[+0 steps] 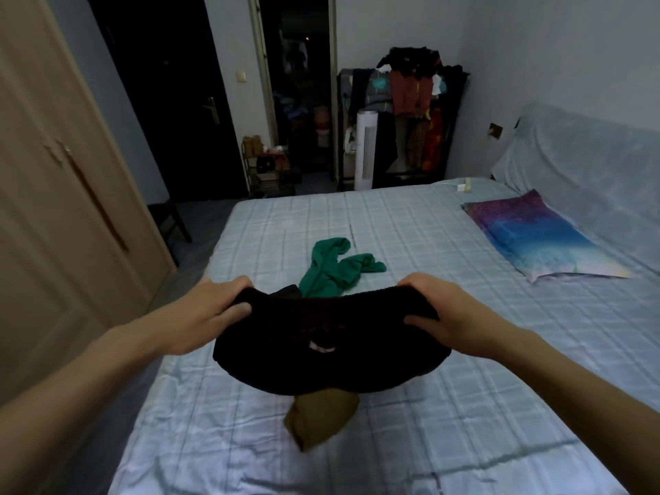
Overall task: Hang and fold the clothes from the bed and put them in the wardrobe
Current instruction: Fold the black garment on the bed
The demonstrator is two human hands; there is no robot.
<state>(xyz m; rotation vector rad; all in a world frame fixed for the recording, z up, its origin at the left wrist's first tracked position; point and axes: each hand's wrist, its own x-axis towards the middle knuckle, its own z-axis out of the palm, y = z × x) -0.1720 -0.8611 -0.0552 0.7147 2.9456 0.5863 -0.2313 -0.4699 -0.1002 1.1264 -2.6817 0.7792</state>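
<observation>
A black garment (pixel 332 344) hangs folded in the air above the bed (pixel 410 223). My left hand (pixel 210 309) grips its left end and my right hand (pixel 450 316) grips its right end. A small white label shows near its middle. Beyond it a green garment (pixel 332 269) lies crumpled on the plaid sheet. An olive-brown garment (pixel 318 416) lies on the sheet beneath the black one, partly hidden by it. The wardrobe (pixel 53 194) stands at the left with its beige doors closed.
A purple and blue pillow (pixel 535 237) rests at the right of the bed. A clothes rack (pixel 410 112) loaded with garments and a white tower fan (pixel 366 151) stand past the bed. A dark chair (pixel 171 219) and a shoe shelf (pixel 268 169) sit near the open doorway.
</observation>
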